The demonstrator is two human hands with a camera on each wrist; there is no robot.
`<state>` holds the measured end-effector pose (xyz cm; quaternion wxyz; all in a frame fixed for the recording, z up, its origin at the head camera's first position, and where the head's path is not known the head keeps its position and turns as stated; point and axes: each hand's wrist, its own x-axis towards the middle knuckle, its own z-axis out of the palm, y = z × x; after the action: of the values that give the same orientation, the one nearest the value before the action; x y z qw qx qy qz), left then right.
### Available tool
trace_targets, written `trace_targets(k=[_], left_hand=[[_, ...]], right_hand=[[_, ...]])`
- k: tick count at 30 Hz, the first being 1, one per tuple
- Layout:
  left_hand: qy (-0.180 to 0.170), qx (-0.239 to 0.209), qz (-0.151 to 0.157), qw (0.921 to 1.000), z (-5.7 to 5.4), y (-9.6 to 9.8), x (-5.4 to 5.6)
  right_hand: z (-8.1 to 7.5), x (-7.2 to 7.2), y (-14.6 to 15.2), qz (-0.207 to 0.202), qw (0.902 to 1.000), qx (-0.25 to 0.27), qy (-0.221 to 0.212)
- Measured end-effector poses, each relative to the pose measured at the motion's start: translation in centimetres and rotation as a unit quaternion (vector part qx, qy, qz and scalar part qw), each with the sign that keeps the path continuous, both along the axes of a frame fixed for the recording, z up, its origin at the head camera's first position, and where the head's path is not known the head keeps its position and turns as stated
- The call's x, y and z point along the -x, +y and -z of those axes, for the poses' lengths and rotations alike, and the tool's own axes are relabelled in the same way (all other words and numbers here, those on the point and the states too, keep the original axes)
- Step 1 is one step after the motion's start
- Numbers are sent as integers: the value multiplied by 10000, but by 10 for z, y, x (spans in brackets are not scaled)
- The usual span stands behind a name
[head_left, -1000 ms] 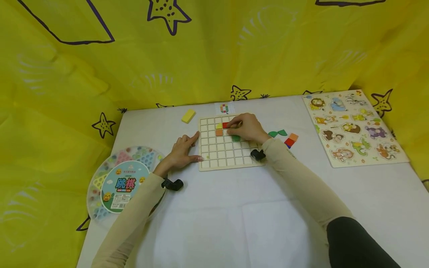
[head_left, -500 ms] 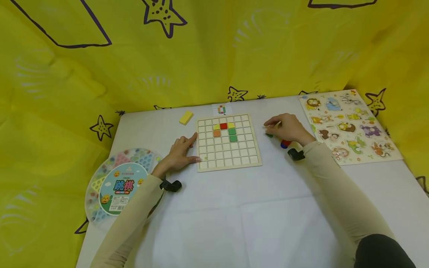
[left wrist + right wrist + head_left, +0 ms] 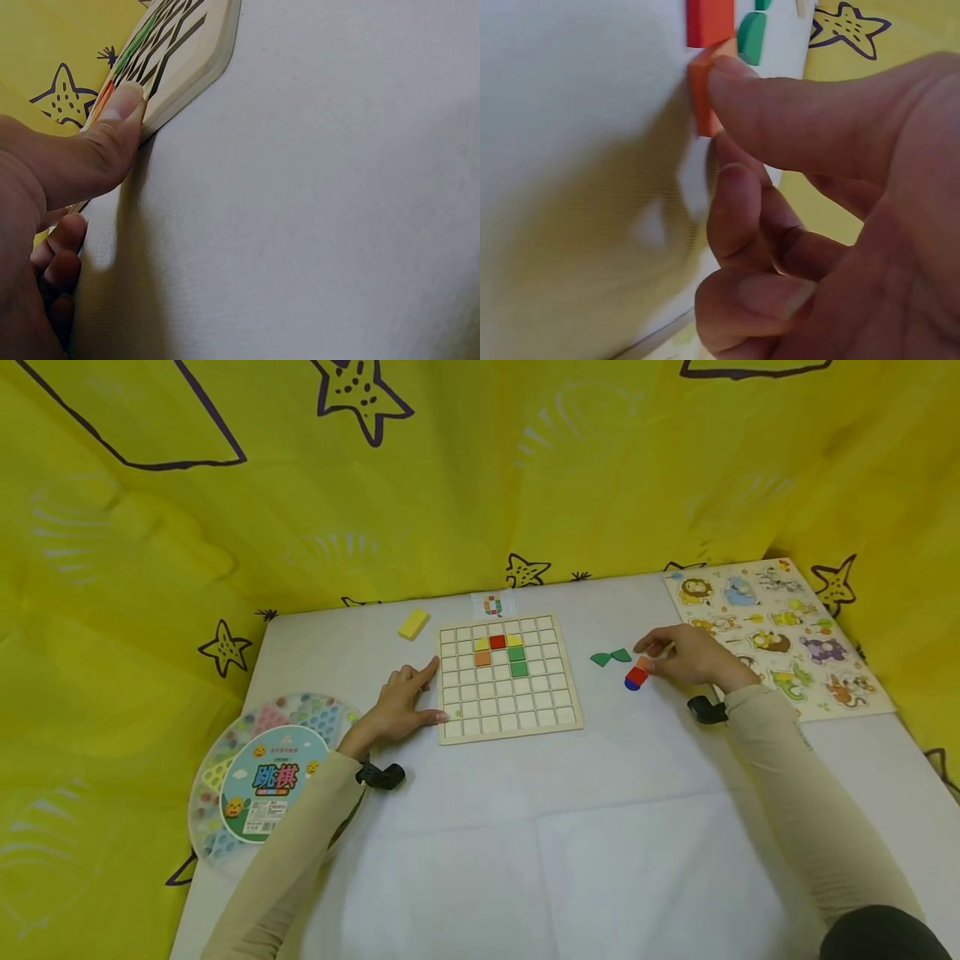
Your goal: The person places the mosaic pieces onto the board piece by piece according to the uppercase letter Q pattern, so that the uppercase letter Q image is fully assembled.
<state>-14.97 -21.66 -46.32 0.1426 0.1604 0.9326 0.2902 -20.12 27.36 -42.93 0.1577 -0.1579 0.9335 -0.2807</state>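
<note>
My left hand [image 3: 397, 706] rests along the left edge of a wooden grid board [image 3: 506, 702], thumb and index finger spread apart. In the left wrist view the thumb [image 3: 105, 146] presses on the board's rim. Colored tiles sit in the upper cells: a red square [image 3: 497, 642], an orange square [image 3: 482, 657], two yellow pieces and two green squares [image 3: 518, 668]. To the board's right, my right hand [image 3: 688, 655] pinches an orange square tile [image 3: 700, 94] between thumb and index finger. Close beside it lie a red square tile [image 3: 637, 677] and a blue rounded piece [image 3: 632, 685].
Two green rounded pieces [image 3: 601, 658] lie between board and right hand. A pattern card [image 3: 492, 605] and a yellow block [image 3: 414, 624] are behind the board. An animal puzzle board [image 3: 780, 635] stands far right; a round Chinese checkers box [image 3: 273, 777] is left, partly under my left arm.
My right hand has left the board, where a yellow piece now shows beside the red square. It has moved right, past the green pieces, to the orange tile. The left hand stays on the board.
</note>
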Motion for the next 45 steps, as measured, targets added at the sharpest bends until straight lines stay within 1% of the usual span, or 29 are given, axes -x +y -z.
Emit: trace_targets(k=[5, 10, 14, 16, 19, 21, 23, 27, 29, 35, 38, 42, 45], left_hand=[[-3, -29, 8, 10000, -1, -1, 0], [15, 15, 68, 10000, 2, -3, -2], [24, 50, 98, 9999, 3, -3, -2], [0, 37, 83, 10000, 3, -3, -2], [-25, 22, 69, 10000, 3, -2, -1], [-23, 15, 74, 10000, 3, -2, -1], [-5, 8, 71, 10000, 3, -2, 0], [21, -4, 74, 10000, 4, -2, 1], [16, -6, 83, 10000, 5, -3, 1], [6, 57, 72, 10000, 6, -4, 2], [-4, 47, 79, 10000, 5, -4, 2], [15, 12, 87, 10000, 4, -4, 2], [15, 21, 80, 10000, 3, -4, 3]], right_hand=[[3, 1, 2, 139, 9999, -16, -68], [7, -3, 4, 293, 9994, -19, -208], [9, -4, 4, 253, 9997, 31, -62], [9, -2, 4, 274, 9996, 32, 75], [8, -1, 2, 346, 9993, 42, 146], [7, 0, 0, 424, 9989, 146, 134], [6, 1, -5, 463, 9982, 373, 34], [4, 2, -21, 583, 9937, 934, -233], [4, 2, -32, 647, 9911, 1120, -324], [9, 4, -75, 781, 9862, 1432, -268], [11, 6, -98, 726, 9826, 1681, -296], [13, 8, -125, 557, 9743, 2127, -482], [14, 8, -141, 418, 9715, 2270, -545]])
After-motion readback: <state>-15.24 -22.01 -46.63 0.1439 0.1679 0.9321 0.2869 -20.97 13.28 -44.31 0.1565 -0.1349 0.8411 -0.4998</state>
